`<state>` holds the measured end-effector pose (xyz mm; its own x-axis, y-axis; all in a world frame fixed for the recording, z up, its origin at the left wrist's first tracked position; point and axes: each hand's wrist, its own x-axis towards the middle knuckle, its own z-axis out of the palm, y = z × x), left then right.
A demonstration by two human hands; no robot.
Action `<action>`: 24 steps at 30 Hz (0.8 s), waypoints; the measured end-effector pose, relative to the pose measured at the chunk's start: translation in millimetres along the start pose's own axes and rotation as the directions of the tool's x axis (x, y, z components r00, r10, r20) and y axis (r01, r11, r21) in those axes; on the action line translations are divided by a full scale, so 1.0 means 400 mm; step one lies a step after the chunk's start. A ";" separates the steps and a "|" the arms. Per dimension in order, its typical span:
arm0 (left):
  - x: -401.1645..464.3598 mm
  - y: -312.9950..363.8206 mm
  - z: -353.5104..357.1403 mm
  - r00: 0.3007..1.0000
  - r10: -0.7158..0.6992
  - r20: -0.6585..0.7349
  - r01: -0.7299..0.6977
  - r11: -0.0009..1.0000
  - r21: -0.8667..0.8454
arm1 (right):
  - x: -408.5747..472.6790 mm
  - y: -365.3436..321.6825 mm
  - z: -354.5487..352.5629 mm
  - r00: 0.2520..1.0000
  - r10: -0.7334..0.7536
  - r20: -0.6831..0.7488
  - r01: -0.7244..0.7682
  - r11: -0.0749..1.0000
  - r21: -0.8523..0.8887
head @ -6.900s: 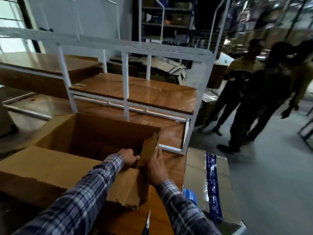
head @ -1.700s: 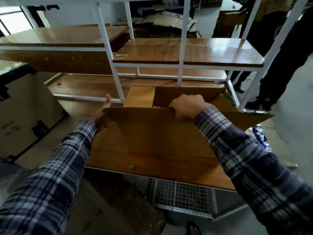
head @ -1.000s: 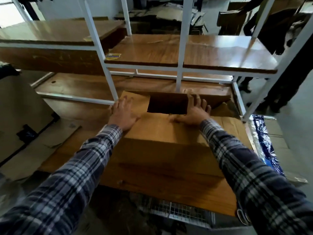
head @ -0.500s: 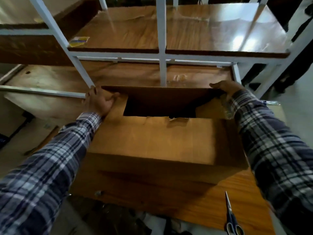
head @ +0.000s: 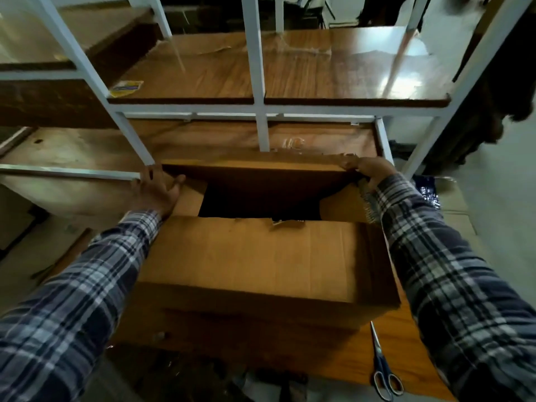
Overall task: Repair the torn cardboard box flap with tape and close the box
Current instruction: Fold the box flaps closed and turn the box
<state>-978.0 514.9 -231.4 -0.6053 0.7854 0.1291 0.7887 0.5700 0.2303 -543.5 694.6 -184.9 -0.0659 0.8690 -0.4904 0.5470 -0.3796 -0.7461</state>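
A brown cardboard box (head: 261, 288) sits on the wooden table in front of me. Its near flap (head: 255, 256) lies folded flat over the top, with a small tear at its far edge. The far flap (head: 255, 169) is half raised, leaving a dark gap (head: 255, 204) into the box. My left hand (head: 158, 190) rests flat on the left side flap at the far left corner. My right hand (head: 368, 169) grips the far flap's ragged right end. No tape roll is visible.
Blue-handled scissors (head: 383, 364) lie on the table's front right edge. A white metal rack (head: 258, 108) with wooden shelves stands right behind the box. A flattened carton with blue tape (head: 429, 190) lies to the right. A person in dark clothes stands at the far right.
Since the near flap was folded down, my hands spread to the far corners. My right hand now grips the far flap, which has tipped a little toward me.
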 end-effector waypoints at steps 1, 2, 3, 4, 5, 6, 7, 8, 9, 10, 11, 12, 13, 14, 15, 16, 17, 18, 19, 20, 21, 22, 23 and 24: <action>0.002 -0.022 0.003 0.999 -0.021 0.031 0.022 0.999 -0.027 | 0.003 0.020 0.000 0.998 0.015 -0.055 -0.011 0.997 0.074; 0.022 -0.066 0.029 0.998 -0.033 0.063 0.037 0.997 -0.075 | -0.023 0.027 0.005 0.995 0.042 -0.086 -0.030 0.990 0.137; 0.029 -0.089 0.036 0.994 -0.042 0.099 0.050 0.996 -0.079 | -0.017 0.047 0.007 0.997 0.039 -0.065 -0.025 0.977 0.210; 0.021 -0.100 0.031 0.989 -0.039 0.143 0.048 0.997 -0.058 | -0.044 0.054 0.011 0.996 0.054 -0.066 -0.037 0.973 0.230; -0.013 -0.091 0.005 0.988 -0.046 0.149 0.058 0.995 -0.079 | -0.057 0.071 0.014 0.998 0.033 -0.050 -0.018 0.963 0.269; -0.049 -0.087 -0.016 0.985 -0.081 0.150 0.094 0.992 -0.082 | -0.080 0.078 0.015 0.998 0.015 -0.067 0.004 0.959 0.284; -0.089 -0.076 -0.039 0.991 -0.065 0.113 0.073 0.995 -0.075 | -0.081 0.094 0.016 0.997 -0.027 -0.073 0.048 0.948 0.314; -0.116 -0.070 -0.053 0.994 -0.047 0.094 0.055 0.994 -0.093 | -0.101 0.102 0.015 0.995 -0.049 -0.090 0.078 0.931 0.357; -0.145 -0.074 -0.071 0.996 -0.045 0.081 0.055 0.991 -0.125 | -0.129 0.107 0.018 0.993 -0.072 -0.097 0.107 0.901 0.420; -0.160 -0.085 -0.079 0.997 -0.031 0.064 0.041 0.986 -0.163 | -0.148 0.115 0.017 0.990 -0.088 -0.110 0.129 0.884 0.448; -0.178 -0.094 -0.093 0.999 -0.024 0.042 0.031 0.982 -0.185 | -0.161 0.122 0.019 0.988 -0.104 -0.119 0.148 0.872 0.468; -0.193 -0.101 -0.102 1.000 -0.008 0.008 0.010 0.984 -0.181 | -0.177 0.127 0.016 0.983 -0.115 -0.141 0.168 0.871 0.461; -0.207 -0.104 -0.112 0.999 0.008 -0.033 -0.013 0.989 -0.148 | -0.191 0.133 0.010 0.978 -0.127 -0.166 0.192 0.863 0.467; -0.221 -0.111 -0.114 0.995 0.048 -0.085 -0.057 0.994 -0.097 | -0.206 0.136 0.005 0.973 -0.143 -0.180 0.212 0.862 0.460; -0.241 -0.108 -0.124 0.988 0.083 -0.128 -0.088 0.995 -0.038 | -0.229 0.137 0.001 0.969 -0.150 -0.197 0.226 0.861 0.456; -0.254 -0.112 -0.122 0.980 0.125 -0.154 -0.128 0.992 -0.009 | -0.255 0.144 0.002 0.964 -0.162 -0.212 0.242 0.864 0.441; -0.271 -0.114 -0.127 0.974 0.151 -0.167 -0.153 0.988 0.002 | -0.275 0.156 0.002 0.959 -0.179 -0.218 0.257 0.875 0.412; -0.284 -0.115 -0.131 0.972 0.159 -0.171 -0.163 0.987 -0.005 | -0.290 0.170 0.002 0.956 -0.197 -0.215 0.267 0.890 0.370; -0.304 -0.115 -0.140 0.973 0.152 -0.174 -0.159 0.987 -0.025 | -0.313 0.185 0.003 0.949 -0.233 -0.213 0.294 0.901 0.319; -0.321 -0.117 -0.145 0.976 0.129 -0.173 -0.140 0.988 -0.057 | -0.325 0.205 0.001 0.937 -0.281 -0.208 0.327 0.914 0.241; -0.338 -0.119 -0.151 0.982 0.102 -0.160 -0.115 0.990 -0.077 | -0.342 0.223 0.001 0.923 -0.339 -0.181 0.366 0.920 0.143; -0.351 -0.121 -0.157 0.984 0.082 -0.155 -0.097 0.991 -0.087 | -0.355 0.239 -0.001 0.906 -0.406 -0.124 0.414 0.909 0.048; -0.357 -0.128 -0.156 0.984 0.074 -0.163 -0.090 0.991 -0.095 | -0.365 0.251 -0.003 0.898 -0.437 -0.054 0.435 0.900 -0.035; -0.363 -0.138 -0.155 0.981 0.077 -0.180 -0.097 0.990 -0.103 | -0.383 0.260 -0.006 0.889 -0.458 -0.004 0.454 0.884 -0.115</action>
<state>-940.3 354.6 -203.0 -0.5522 0.7707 0.3181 0.8282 0.4634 0.3150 -474.3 522.8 -186.3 -0.3055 0.9477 -0.0927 0.5489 0.0957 -0.8304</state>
